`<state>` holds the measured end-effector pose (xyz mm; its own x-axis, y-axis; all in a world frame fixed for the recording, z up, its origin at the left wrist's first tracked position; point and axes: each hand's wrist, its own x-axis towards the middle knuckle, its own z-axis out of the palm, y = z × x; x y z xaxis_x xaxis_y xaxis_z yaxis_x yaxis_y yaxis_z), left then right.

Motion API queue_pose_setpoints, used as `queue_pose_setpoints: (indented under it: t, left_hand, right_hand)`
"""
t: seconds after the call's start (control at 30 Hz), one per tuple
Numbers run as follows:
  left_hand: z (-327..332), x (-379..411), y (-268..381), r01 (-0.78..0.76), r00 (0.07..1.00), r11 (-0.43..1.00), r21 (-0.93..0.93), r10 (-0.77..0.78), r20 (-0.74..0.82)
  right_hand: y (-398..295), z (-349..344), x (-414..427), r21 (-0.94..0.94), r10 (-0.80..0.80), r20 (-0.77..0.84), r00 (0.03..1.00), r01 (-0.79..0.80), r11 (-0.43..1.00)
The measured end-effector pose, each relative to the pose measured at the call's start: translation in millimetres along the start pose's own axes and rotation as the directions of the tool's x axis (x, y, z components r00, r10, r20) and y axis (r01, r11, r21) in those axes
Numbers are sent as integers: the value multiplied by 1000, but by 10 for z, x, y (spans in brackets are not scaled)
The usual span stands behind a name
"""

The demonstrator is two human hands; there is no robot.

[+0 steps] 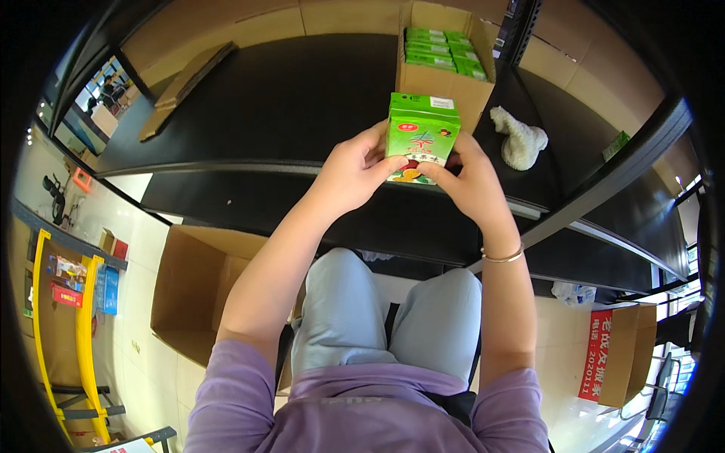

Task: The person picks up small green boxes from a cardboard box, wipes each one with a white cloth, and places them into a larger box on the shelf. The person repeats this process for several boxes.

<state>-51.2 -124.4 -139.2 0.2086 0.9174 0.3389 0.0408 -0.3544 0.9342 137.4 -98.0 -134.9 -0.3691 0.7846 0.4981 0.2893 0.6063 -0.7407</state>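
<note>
A green printed carton (423, 133) with fruit pictures on its front is held upright between both hands, above the front edge of a black shelf (294, 96). My left hand (362, 164) grips its left side, thumb on the lower front. My right hand (464, 170) grips the right side, its thumb also on the lower front. Just behind the carton stands an open cardboard box (447, 85) holding several similar green cartons (442, 51). A white fluffy cloth (522, 141) lies on the shelf to the right of my right hand.
Flat cardboard pieces (187, 88) lie at the shelf's left end. An open cardboard box (192, 289) is beside my knees at the left. A dark metal upright and beam (612, 170) cross at the right. Another cardboard box (628, 354) with a red printed panel sits at the far right.
</note>
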Motion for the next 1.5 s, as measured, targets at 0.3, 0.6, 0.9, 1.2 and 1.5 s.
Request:
queue_pose_setpoints:
  t: [0.3,0.6,0.9,1.2,1.5]
  left_hand:
    - [38,111,-30,-53,980,866,497,141,-142]
    - [194,-200,-232,-388,746,707,592,618,-249]
    - [1006,136,-26,-679,719,594,431,656,229]
    - [1329,724,-179,-459,809,503,732,577,110]
    - [1251,600,-160,-459,837,624,633,543,71]
  right_hand:
    - [26,65,44,-227,-59,-142,988,26,974]
    - [137,-381,-84,-491,-348,-390,853,127,862]
    - [378,-481,-73,-682,-102,-561,822,-388,620]
    - [449,-503,-141,-636,-142,-585,798,-343,691]
    - [372,-516,-241,-412,-71,-672,737,-292,863]
